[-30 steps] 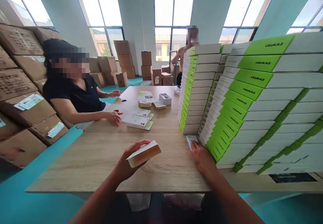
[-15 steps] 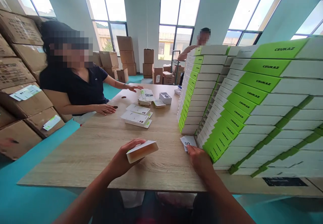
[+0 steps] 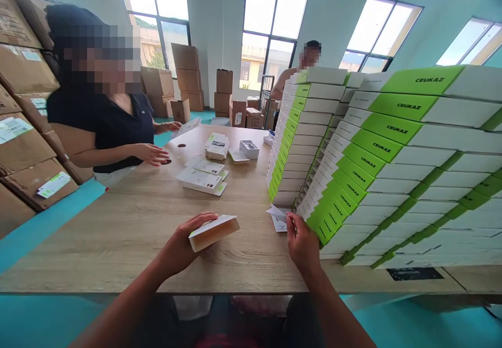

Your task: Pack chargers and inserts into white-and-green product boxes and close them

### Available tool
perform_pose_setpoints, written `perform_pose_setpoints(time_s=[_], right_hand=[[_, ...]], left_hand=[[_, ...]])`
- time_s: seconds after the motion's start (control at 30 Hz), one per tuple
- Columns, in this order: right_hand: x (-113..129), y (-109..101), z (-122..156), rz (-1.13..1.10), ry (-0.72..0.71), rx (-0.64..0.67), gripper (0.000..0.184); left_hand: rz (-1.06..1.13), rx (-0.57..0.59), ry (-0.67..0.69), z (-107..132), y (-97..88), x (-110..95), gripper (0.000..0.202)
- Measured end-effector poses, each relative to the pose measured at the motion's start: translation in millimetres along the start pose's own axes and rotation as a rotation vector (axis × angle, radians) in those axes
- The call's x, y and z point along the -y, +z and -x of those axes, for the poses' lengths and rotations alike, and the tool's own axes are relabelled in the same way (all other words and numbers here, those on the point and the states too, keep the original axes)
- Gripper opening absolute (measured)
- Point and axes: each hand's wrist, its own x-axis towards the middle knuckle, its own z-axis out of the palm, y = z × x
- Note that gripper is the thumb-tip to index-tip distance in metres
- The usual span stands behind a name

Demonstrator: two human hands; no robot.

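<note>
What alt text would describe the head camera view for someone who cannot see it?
A person's left hand holds a white box over a wooden table while the right hand grips a white leaflet beside tall stacks of green-and-white CEUKAZ boxes. A co-worker sits at the table's far side.

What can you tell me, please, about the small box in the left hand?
The box is a flat, rectangular carton of what looks like white card, with a sliver of bright green showing at its left corner. Its long side faces the viewer and looks pale and warm-toned, with no legible print. The left hand grips it from below and behind, with the fingers curled up behind its far edge, holding it tilted over the wooden table. It is unclear whether the box touches the table.
</note>
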Motion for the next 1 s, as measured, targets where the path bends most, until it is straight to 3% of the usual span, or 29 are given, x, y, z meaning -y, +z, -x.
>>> perform_pose_setpoints(time_s=[0.17,0.33,0.43,0.53,0.6,0.67,0.73,0.8,0.9,1.0], right_hand=[[20.1,-1.1,-3.2,-0.324,0.213,-0.034,0.038],[39.1,5.5,6.7,-0.975,0.642,0.252,0.043],[42.8,16.9,14.0,-0.935,0.662,0.343,0.036],[41.5,28.5,19.2,-0.863,0.621,0.349,0.042],[42.2,28.9,24.0,-0.742,0.511,0.300,0.053],[47.7,19.2,30.7,-0.560,0.294,0.196,0.043],[59.5,0.4,37.5,-0.414,-0.055,0.062,0.023],[76.1,-21.0,40.8,-0.356,-0.452,-0.029,0.028],[102.5,-41.0,35.1,-0.250,-0.882,0.021,0.042],[118.2,-38.5,24.4,-0.064,-1.025,0.136,0.038]], left_hand=[[0.009,-0.015,-0.044,-1.8,5.8,-2.4,0.035],[0.028,-0.053,-0.088,-4.2,14.0,-8.2,0.035],[0.037,-0.055,-0.073,-5.1,16.3,-11.1,0.034],[0.043,-0.050,-0.074,-4.8,16.8,-12.8,0.034],[0.039,-0.055,-0.091,-4.2,16.8,-12.8,0.035],[0.036,-0.067,-0.104,-3.6,16.7,-12.2,0.036],[0.031,-0.077,-0.105,-3.2,16.7,-11.7,0.036],[0.025,-0.076,-0.096,-3.3,17.3,-12.2,0.036],[0.033,-0.067,-0.076,-4.1,20.1,-15.2,0.037],[0.060,-0.057,-0.065,-5.7,23.2,-18.7,0.038]])
